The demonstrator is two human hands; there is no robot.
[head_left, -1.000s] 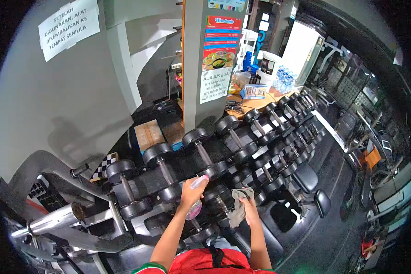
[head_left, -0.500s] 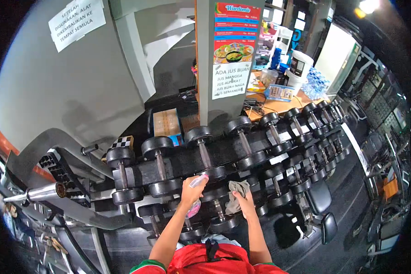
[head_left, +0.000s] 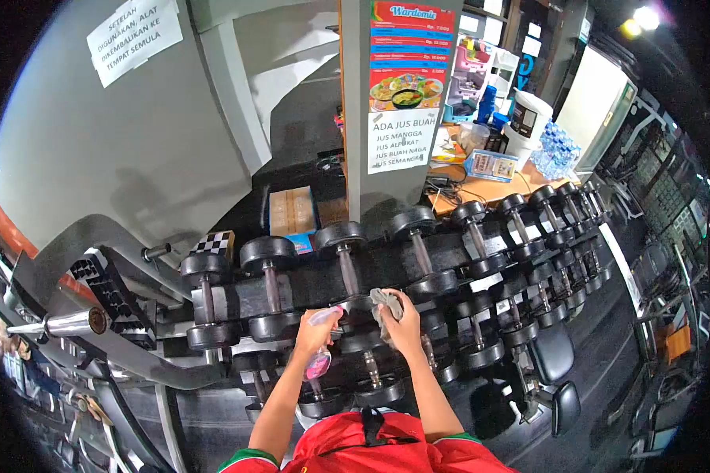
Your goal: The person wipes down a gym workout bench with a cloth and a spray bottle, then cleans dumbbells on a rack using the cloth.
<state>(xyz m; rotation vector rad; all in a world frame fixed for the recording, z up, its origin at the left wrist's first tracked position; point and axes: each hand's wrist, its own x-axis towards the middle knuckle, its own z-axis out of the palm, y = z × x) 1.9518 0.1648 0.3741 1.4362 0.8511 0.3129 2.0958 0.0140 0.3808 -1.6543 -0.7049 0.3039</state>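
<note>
My left hand [head_left: 314, 334] is wrapped round a spray bottle [head_left: 319, 364] with a clear and pink body, its pink nozzle pointing right. In my right hand [head_left: 405, 325] is a crumpled grey cloth [head_left: 385, 309], bunched between thumb and fingers. The cloth is at the near end of a black dumbbell [head_left: 348, 270] on the upper row; whether they touch I cannot tell. Another dumbbell [head_left: 422, 252] lies just right of it, and one more [head_left: 271, 288] to the left. Below my hands, a lower-row dumbbell [head_left: 372, 366] shows partly.
Both rows of the rack [head_left: 304, 277] run off to the right. On the left stands a machine frame with a chrome bar [head_left: 71, 324]. Behind the rack are a grey pillar [head_left: 358, 102], a cardboard box [head_left: 292, 210] and a wooden counter [head_left: 457, 202]. A padded bench [head_left: 551, 349] stands at right.
My right hand has moved up and left with the cloth, now bunched more tightly, to the upper dumbbell's end. My left hand has shifted slightly left, and the bottle's nozzle has turned rightward.
</note>
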